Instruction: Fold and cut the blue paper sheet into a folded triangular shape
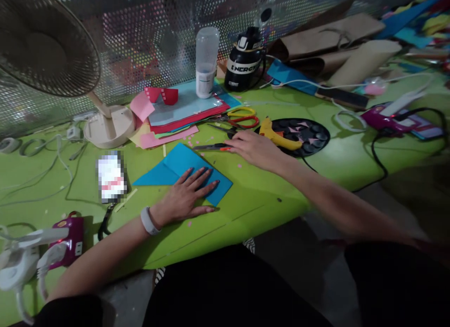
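Observation:
My left hand [190, 192] lies flat, fingers spread, on a folded blue paper sheet [176, 167] on the green table [267, 191]. My right hand [253, 148] rests just right of the sheet, its fingers over the orange handle of a pair of scissors [211, 148] whose blades point left. I cannot tell whether the fingers grip the handle. A grey band sits on my left wrist.
A stack of coloured paper [186, 113], red-and-yellow scissors [242, 117], a yellow glue gun [277, 135] on a black round tray [312, 137], a clear bottle [206, 62], a black bottle [244, 64], a fan [52, 55], cables and a purple power strip [68, 240].

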Action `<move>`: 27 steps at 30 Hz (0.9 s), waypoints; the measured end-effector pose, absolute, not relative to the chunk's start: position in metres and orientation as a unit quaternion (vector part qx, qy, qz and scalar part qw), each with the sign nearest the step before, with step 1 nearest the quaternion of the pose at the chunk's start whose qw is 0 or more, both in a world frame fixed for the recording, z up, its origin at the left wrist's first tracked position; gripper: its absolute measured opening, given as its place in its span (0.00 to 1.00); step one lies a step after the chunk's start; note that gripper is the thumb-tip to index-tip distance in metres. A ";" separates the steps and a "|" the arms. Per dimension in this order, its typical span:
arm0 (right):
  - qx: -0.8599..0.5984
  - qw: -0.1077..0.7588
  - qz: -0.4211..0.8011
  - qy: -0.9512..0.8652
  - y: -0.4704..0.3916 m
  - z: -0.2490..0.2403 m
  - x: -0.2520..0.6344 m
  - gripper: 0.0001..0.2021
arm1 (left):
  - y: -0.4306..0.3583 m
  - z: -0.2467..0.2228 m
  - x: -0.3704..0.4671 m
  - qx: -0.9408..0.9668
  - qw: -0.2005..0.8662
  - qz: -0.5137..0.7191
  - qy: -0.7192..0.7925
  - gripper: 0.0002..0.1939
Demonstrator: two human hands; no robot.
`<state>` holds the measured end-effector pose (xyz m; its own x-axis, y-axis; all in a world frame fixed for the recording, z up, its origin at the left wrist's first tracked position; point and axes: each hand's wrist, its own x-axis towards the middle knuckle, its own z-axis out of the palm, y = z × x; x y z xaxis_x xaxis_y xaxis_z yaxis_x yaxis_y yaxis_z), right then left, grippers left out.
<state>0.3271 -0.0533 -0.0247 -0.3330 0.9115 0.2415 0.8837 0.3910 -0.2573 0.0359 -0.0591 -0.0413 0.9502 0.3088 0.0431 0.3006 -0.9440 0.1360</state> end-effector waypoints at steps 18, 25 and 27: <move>-0.585 0.142 0.576 -0.554 -0.175 -0.029 0.393 0.28 | -0.048 -0.043 0.036 0.957 0.108 0.053 0.265 0.39; -0.568 0.132 0.561 -0.587 -0.171 -0.020 0.374 0.25 | -0.049 -0.045 0.035 0.957 0.103 0.065 0.263 0.41; -0.568 0.128 0.553 -0.596 -0.168 -0.016 0.368 0.25 | -0.049 -0.046 0.035 0.959 0.103 0.065 0.257 0.41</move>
<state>0.3683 -0.1676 -0.0163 -0.3219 0.8187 -0.4755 0.5363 -0.2562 -0.8042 0.0350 -0.0487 -0.0464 0.8592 0.5066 0.0718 0.4796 -0.8463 0.2318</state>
